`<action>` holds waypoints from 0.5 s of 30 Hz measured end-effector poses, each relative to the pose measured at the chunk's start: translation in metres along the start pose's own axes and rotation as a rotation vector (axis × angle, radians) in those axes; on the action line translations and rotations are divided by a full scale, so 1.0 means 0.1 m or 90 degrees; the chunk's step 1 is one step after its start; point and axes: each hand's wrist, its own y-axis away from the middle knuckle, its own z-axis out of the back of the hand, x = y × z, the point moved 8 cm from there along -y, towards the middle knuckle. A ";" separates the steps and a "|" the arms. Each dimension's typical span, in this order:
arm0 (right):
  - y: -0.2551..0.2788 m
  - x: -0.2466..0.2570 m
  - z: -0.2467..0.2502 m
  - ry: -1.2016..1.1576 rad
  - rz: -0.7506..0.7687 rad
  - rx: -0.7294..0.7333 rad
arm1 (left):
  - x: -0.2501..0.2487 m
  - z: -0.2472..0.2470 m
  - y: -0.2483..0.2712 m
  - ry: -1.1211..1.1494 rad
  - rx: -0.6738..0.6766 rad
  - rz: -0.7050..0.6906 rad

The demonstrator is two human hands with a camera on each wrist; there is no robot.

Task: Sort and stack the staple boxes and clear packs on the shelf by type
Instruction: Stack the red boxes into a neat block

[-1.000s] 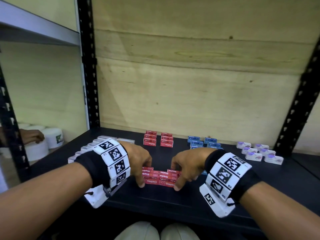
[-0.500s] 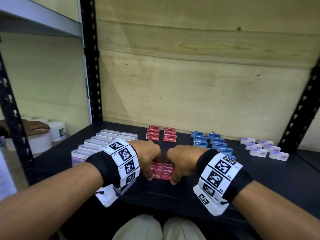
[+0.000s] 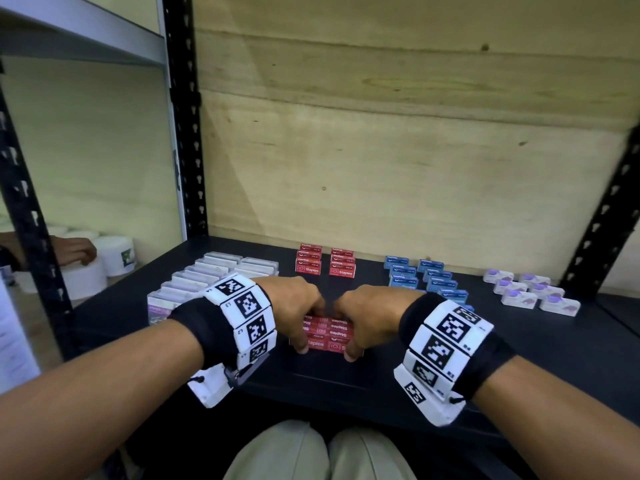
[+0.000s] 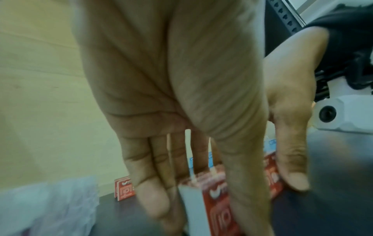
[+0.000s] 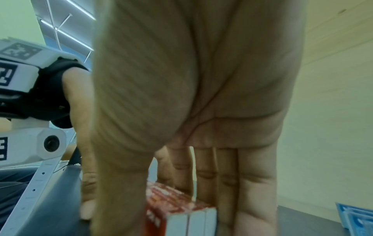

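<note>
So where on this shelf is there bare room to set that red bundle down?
Both hands, left hand and right hand, grip the red bundle. Bare shelf lies front right, before the blue boxes and purple packs; also before the red stacks. Clear packs crowd the left.

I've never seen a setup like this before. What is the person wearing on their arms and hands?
The left hand and right hand are bare. Each wrist carries a black fabric band ringed with white blocks printed with square black-and-white codes. A white camera housing with a round lens hangs underneath. Forearms are unsleeved.
</note>
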 end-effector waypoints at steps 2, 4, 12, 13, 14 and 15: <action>0.01 -0.01 -0.02 -0.014 0.013 0.021 | 0.01 0.01 -0.02 0.008 0.017 0.000; 0.05 -0.06 0.00 -0.042 0.028 0.060 | 0.05 0.12 -0.03 0.023 0.013 0.002; -0.31 -0.62 0.62 -0.068 -0.014 -0.003 | 0.45 0.89 -0.32 0.013 -0.113 0.045; -0.40 -0.70 0.70 -0.070 -0.020 -0.013 | 0.51 0.96 -0.41 0.011 -0.113 0.050; -0.48 -0.77 0.76 -0.069 -0.025 -0.020 | 0.56 1.00 -0.48 0.010 -0.109 0.054; -0.58 -0.84 0.82 -0.064 -0.029 -0.021 | 0.63 1.04 -0.57 0.008 -0.105 0.058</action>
